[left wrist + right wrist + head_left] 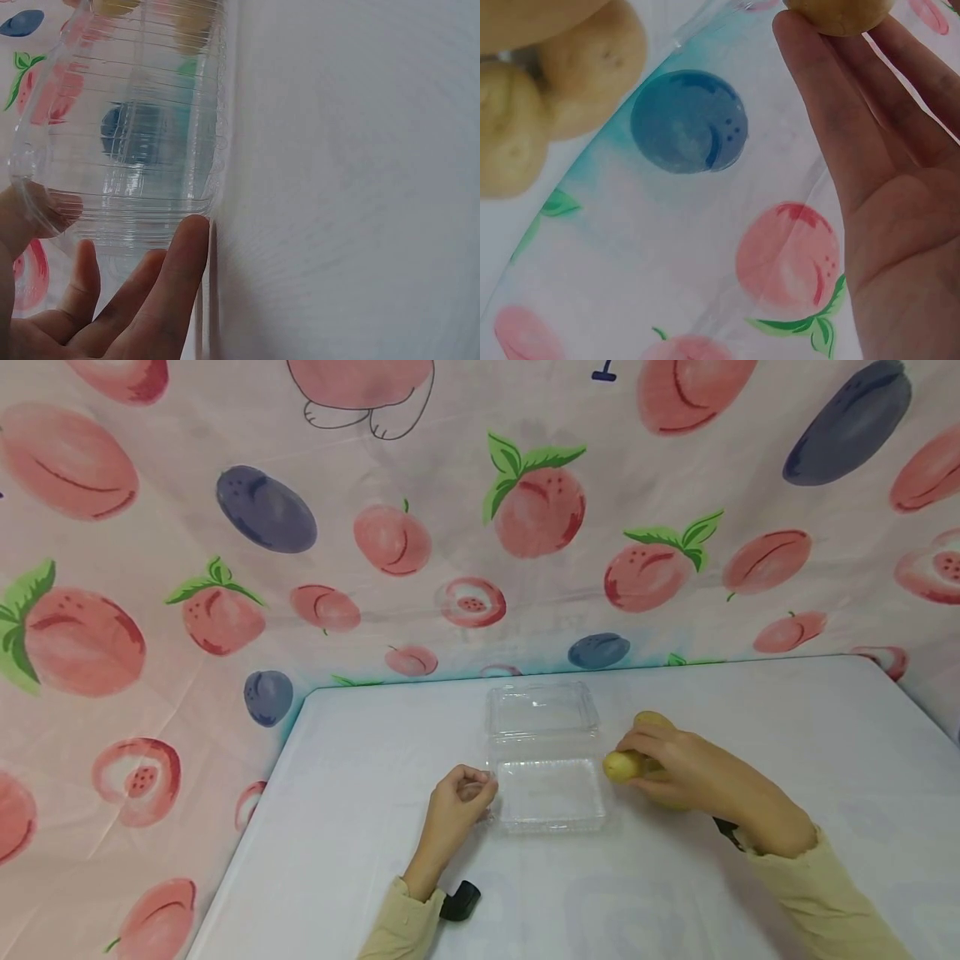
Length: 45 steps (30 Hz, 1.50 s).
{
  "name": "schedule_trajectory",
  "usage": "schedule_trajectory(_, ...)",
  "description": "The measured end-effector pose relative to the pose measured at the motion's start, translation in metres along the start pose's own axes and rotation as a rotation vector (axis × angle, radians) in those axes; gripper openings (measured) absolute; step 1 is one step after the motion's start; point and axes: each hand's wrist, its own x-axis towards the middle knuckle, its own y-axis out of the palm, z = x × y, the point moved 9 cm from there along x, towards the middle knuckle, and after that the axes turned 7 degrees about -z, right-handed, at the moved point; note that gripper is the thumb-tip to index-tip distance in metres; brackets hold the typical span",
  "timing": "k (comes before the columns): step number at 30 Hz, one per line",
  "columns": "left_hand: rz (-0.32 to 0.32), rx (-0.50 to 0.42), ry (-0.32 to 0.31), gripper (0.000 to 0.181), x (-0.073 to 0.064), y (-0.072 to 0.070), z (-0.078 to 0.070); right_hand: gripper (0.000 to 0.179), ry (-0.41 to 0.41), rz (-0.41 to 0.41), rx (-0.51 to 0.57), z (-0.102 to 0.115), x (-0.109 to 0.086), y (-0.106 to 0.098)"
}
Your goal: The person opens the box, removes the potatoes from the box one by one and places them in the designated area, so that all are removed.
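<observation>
A clear plastic clamshell box (551,789) lies with its lid (542,710) laid back behind its base. My left hand (459,802) grips the left end of the base. In the left wrist view its thumb (52,206) is at the rim of the ribbed box (150,180) and the fingertips touch low on the wall. To the right of the box, my right hand (678,768) holds a small yellow potato (622,766) in its fingers. More potatoes (654,720) lie around that hand, partly hidden by it. The right wrist view shows the held potato (840,13) at the fingertips and other potatoes (592,71) close by.
Everything sits on a white-covered table (360,752). A pink fruit-print cloth (420,460) hangs behind and at the left. A black wrist device (460,902) shows at the left cuff.
</observation>
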Motion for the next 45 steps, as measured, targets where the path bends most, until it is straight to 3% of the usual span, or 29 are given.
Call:
schedule_trajectory(4,-0.004,-0.002,-0.004,0.017,-0.001,-0.001,0.0,0.036,-0.025,-0.003,-0.018,-0.003,-0.005,-0.004)
schedule_trajectory(13,-0.004,0.002,-0.004,0.016,0.0,0.0,0.0,0.036,0.06,0.042,-0.059,-0.015,-0.016,-0.01)
schedule_trajectory(26,-0.012,0.018,-0.005,0.016,0.001,0.0,0.001,0.042,0.043,0.006,-0.089,-0.028,-0.032,-0.023)
schedule_trajectory(39,-0.01,0.02,-0.001,0.016,-0.001,0.0,-0.002,0.046,0.097,0.005,-0.115,-0.042,-0.049,-0.032)
schedule_trajectory(45,-0.019,0.027,-0.008,0.016,0.008,0.001,0.014,0.045,0.097,0.001,-0.149,-0.05,-0.055,-0.034)
